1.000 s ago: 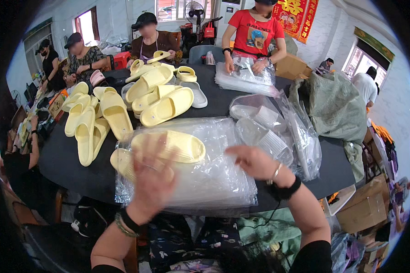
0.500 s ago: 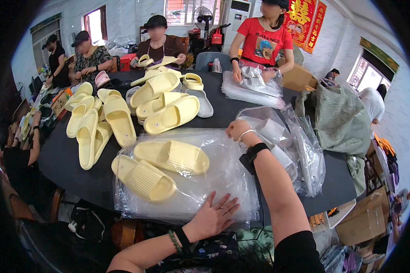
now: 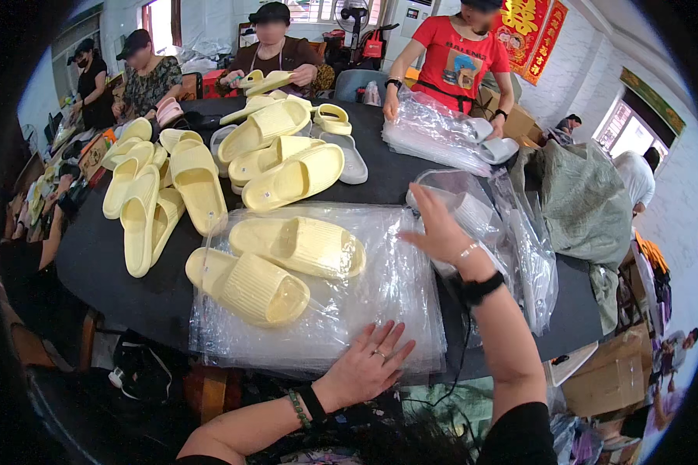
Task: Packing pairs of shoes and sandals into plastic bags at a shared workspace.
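Observation:
Two pale yellow ribbed slide sandals (image 3: 260, 287) lie inside the top clear plastic bag of a stack of bags (image 3: 388, 271) in front of me. My left hand (image 3: 362, 364) rests flat on the near edge of that stack, fingers spread. Raised above the stack's right side, my right hand (image 3: 444, 225) has its fingers stretched out and holds nothing. Bagged white slides (image 3: 481, 217) lie just beyond it, partly hidden by my hand.
Several loose yellow slides (image 3: 295, 178) are piled across the far left of the dark table (image 3: 93, 263). Across from me, a person in red (image 3: 457, 62) handles plastic bags and light slides. A grey-green woven sack (image 3: 582, 201) stands at the right.
My right hand has lifted from the far right corner of the bags and its fingers have opened. My left hand stays on the near edge. The person in red has shifted the white slides rightward.

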Demonstrator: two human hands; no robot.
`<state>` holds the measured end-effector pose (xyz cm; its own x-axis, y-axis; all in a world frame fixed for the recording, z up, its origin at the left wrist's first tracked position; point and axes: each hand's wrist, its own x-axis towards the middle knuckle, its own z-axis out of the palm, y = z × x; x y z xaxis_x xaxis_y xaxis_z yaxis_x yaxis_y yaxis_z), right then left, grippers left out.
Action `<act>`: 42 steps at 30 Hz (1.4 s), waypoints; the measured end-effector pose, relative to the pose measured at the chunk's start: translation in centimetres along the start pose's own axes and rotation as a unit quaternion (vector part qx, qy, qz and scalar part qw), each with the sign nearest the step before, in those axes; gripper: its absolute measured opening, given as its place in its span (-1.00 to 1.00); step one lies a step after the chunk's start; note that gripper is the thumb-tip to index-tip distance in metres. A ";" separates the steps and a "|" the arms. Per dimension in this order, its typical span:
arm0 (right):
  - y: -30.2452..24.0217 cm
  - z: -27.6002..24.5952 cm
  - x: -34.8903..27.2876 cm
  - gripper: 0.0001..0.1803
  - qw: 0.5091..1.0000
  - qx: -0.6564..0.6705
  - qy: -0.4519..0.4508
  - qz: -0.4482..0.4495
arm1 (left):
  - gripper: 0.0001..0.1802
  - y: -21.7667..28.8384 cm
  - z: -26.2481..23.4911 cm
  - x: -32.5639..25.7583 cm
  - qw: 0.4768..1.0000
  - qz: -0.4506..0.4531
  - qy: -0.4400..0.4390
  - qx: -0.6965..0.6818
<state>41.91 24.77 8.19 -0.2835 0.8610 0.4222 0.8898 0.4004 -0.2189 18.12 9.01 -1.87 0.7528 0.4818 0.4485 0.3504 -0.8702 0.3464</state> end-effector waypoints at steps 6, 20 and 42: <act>-4.7 -0.2 -6.1 0.53 0.938 -0.051 -0.342 0.034 | -0.27 -1.0 0.3 -1.2 0.998 0.052 -0.011 0.017; -5.3 0.8 -8.3 0.81 0.894 -0.099 -0.436 0.027 | -0.58 -12.4 -17.8 -9.1 0.878 -0.332 0.335 0.079; -4.2 2.9 -8.9 0.87 0.853 -0.100 -0.509 0.058 | -0.45 -23.1 -19.0 -4.4 0.952 -0.172 -0.126 -0.220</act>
<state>39.67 16.37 2.79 -0.2627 0.7576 -0.5975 0.9471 0.3206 -0.0098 -3.89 28.93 3.80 0.7649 0.6419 0.0542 0.3743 -0.5114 0.7735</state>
